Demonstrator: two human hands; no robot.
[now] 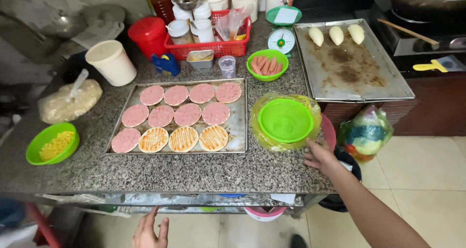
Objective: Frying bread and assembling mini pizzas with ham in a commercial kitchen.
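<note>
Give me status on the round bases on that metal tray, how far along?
Done: all twelve rounds sit on the metal tray; three in the front row carry orange sauce stripes. In hand: nothing; the right hand rests at the counter edge by the green colander, and the left hand hangs below the counter. Left: nine pink rounds are plain; the corn bowl and sausage bowl stand apart.

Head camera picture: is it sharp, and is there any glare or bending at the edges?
Head view: mostly sharp and evenly lit; soft glare on the empty metal tray; counter edge bows from wide-angle distortion; left hand slightly blurred, right hand clear.
</note>
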